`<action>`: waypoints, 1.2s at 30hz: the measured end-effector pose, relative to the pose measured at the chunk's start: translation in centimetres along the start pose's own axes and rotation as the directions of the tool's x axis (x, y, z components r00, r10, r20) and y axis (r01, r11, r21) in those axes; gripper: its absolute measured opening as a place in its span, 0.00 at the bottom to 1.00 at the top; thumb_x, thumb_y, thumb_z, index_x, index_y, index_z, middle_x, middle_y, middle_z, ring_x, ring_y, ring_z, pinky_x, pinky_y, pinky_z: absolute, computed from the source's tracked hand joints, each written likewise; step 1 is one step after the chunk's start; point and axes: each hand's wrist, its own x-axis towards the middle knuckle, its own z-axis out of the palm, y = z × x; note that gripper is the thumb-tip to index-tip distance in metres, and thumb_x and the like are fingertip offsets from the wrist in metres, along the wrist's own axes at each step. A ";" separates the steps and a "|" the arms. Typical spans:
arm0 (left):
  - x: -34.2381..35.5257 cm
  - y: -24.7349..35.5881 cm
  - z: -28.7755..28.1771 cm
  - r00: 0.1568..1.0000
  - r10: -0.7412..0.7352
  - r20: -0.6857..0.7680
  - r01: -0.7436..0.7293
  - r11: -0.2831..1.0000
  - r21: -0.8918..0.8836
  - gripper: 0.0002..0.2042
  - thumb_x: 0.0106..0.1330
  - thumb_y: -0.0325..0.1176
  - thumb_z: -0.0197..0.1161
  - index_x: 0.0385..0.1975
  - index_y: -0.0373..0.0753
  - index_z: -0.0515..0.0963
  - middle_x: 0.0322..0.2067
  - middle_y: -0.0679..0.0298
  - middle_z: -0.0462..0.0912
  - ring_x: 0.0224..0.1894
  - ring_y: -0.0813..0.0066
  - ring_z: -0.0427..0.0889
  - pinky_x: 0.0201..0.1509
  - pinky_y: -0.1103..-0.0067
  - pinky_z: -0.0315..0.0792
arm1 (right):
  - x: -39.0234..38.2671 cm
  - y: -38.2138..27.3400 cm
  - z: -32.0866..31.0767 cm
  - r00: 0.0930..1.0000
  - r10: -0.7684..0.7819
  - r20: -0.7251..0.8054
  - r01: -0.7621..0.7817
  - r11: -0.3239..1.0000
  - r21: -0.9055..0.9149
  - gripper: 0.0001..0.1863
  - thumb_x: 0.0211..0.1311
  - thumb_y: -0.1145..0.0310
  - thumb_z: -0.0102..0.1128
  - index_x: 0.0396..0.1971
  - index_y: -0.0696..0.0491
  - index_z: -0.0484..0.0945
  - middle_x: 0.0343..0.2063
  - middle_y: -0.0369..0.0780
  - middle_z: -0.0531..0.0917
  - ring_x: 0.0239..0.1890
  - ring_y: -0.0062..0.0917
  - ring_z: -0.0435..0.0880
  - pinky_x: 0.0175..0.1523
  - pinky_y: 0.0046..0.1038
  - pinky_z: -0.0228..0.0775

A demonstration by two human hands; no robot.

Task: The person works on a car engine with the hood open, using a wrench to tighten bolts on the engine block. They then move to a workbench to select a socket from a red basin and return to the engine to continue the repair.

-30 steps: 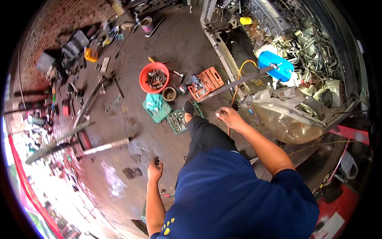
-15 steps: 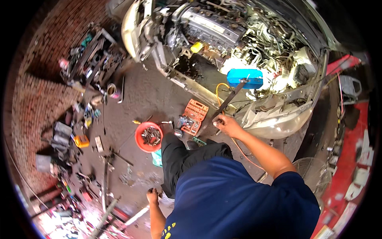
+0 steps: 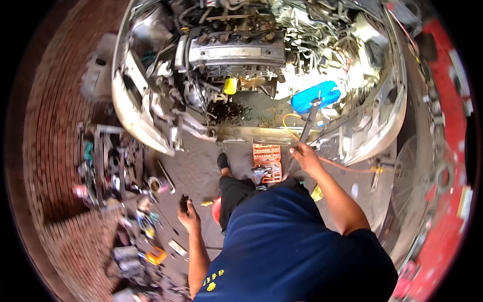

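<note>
My left hand point(image 3: 189, 215) hangs low on the left, fingers curled round something small and dark that I cannot make out. My right hand point(image 3: 306, 157) has curled fingers and overlaps a long dark bar point(image 3: 311, 118) in the picture; what it holds, or whether it touches the bar, I cannot tell. The bar runs up to a blue oblong object point(image 3: 307, 98) in the brightly lit right of an open engine bay point(image 3: 231, 53). A yellow cylinder point(image 3: 230, 86) sits below the engine. By my feet lies an orange socket case point(image 3: 266, 157), with a red basin point(image 3: 217, 209) half hidden by my leg.
A pile of metal parts point(image 3: 105, 163), a yellow can point(image 3: 155, 255) and a bucket point(image 3: 155, 184) stand left beside a brick surface point(image 3: 55, 141). The front crossmember point(image 3: 246, 134) spans the bay ahead. A yellow hose point(image 3: 291, 131), fan guard point(image 3: 402, 171) and red structure point(image 3: 445, 151) are on the right.
My view has turned toward the car, so the engine bay has moved from the right to straight ahead. I stand closer to it, and my left hand has risen in the picture.
</note>
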 end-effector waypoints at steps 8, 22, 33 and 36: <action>35.1 17.4 -3.4 0.634 0.773 0.023 -0.773 0.633 0.051 0.19 0.81 0.32 0.59 0.64 0.25 0.75 0.57 0.46 0.84 0.61 0.52 0.82 0.70 0.61 0.72 | 12.4 -12.7 14.4 0.988 0.129 0.079 -0.105 0.962 -0.254 0.19 0.78 0.57 0.65 0.51 0.60 0.83 0.41 0.40 0.88 0.45 0.25 0.86 0.52 0.31 0.78; 52.5 19.1 3.1 0.469 0.779 0.416 -0.839 0.247 0.485 0.28 0.82 0.46 0.57 0.71 0.31 0.71 0.69 0.44 0.75 0.71 0.42 0.74 0.77 0.55 0.64 | 33.7 -15.0 22.9 0.890 0.451 -0.070 0.018 0.117 0.993 0.26 0.82 0.62 0.56 0.67 0.67 0.68 0.63 0.56 0.78 0.65 0.47 0.81 0.73 0.48 0.76; 52.1 19.2 3.9 0.559 0.726 0.401 -0.796 0.333 0.506 0.32 0.82 0.54 0.51 0.71 0.31 0.72 0.69 0.45 0.76 0.71 0.41 0.74 0.76 0.55 0.62 | 36.6 -16.9 27.0 0.910 0.415 0.013 0.135 -0.323 0.937 0.28 0.72 0.46 0.59 0.58 0.55 0.75 0.52 0.39 0.82 0.58 0.33 0.78 0.75 0.45 0.61; 51.9 19.4 4.5 0.572 0.710 0.409 -0.784 0.329 0.526 0.32 0.82 0.54 0.51 0.71 0.31 0.72 0.68 0.44 0.76 0.71 0.41 0.74 0.75 0.55 0.63 | 37.1 -16.5 26.4 0.927 0.374 0.038 0.129 -0.411 0.903 0.25 0.73 0.47 0.57 0.53 0.54 0.78 0.51 0.39 0.82 0.57 0.33 0.78 0.74 0.45 0.64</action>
